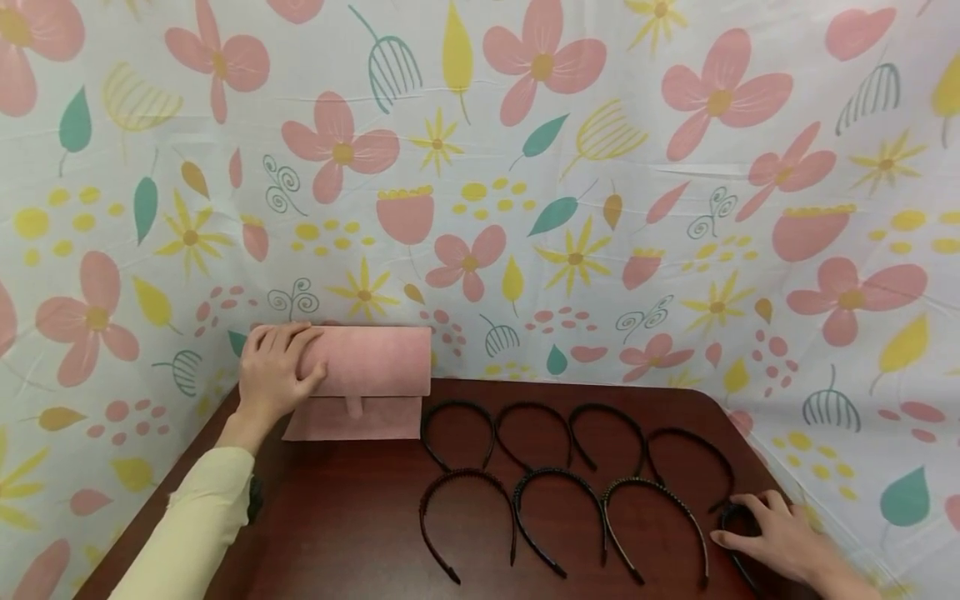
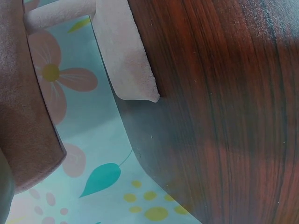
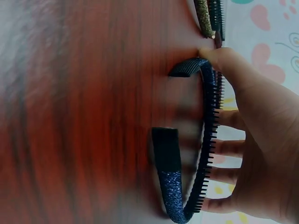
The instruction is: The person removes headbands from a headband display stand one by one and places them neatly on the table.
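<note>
At the table's back left, a pink velvety display stand [image 1: 375, 360] has a rounded upper part over a flat base, joined by a short post. My left hand [image 1: 279, 371] grips its left end, fingers over the top and thumb in front. The left wrist view shows the base [image 2: 126, 56] and part of the upper piece [image 2: 28, 107]. At the right, my right hand [image 1: 783, 537] holds a dark blue glittery headband [image 3: 172, 191] with comb teeth along its inside. The thumb is at one end of its curve and the fingers lie along the toothed side.
Several dark headbands lie in two rows on the brown wooden table [image 1: 337, 517], among them a reddish one [image 1: 468, 472] and a gold-flecked one [image 1: 675, 500]. A floral cloth [image 1: 480, 167] hangs behind and beside the table.
</note>
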`<state>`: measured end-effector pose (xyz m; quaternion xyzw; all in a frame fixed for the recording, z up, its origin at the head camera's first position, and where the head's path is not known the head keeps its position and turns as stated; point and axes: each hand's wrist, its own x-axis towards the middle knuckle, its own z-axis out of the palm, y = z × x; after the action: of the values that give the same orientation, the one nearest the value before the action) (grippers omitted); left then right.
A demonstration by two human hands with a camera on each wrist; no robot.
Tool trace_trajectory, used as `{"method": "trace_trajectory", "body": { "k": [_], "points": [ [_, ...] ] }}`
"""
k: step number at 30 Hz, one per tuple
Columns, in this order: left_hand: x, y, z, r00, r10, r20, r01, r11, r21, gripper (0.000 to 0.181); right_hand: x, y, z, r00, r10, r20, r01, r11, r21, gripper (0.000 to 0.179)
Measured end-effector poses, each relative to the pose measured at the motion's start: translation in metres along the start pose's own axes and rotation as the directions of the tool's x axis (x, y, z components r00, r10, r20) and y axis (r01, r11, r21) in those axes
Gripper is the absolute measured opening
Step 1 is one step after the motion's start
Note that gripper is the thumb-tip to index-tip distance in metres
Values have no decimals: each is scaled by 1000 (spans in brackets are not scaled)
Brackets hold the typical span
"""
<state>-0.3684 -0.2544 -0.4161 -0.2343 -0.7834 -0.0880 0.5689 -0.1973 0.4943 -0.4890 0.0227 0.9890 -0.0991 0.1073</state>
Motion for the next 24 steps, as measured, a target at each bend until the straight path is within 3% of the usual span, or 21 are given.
{"method": "trace_trajectory", "body": {
  "k": [9, 17, 21, 24],
  "points": [
    [-3, -2, 2, 1000, 1, -8, -1, 1000, 3, 55, 16, -6, 2, 998, -14, -64, 15, 1000, 12, 88],
    [-1, -1, 1, 1000, 6, -11, -6, 1000, -17, 54, 21, -12, 3, 997, -23, -67, 24, 1000, 19, 87],
    [1, 2, -5, 999, 0, 44, 3, 998, -63, 51, 18, -14, -1, 994, -53, -92, 57, 998, 38, 82],
    [3, 7, -9, 994, 7, 113, 7, 993, -116, 45, 16, -16, -3, 982, -83, -168, 92, 995, 44, 77]
  ]
}}
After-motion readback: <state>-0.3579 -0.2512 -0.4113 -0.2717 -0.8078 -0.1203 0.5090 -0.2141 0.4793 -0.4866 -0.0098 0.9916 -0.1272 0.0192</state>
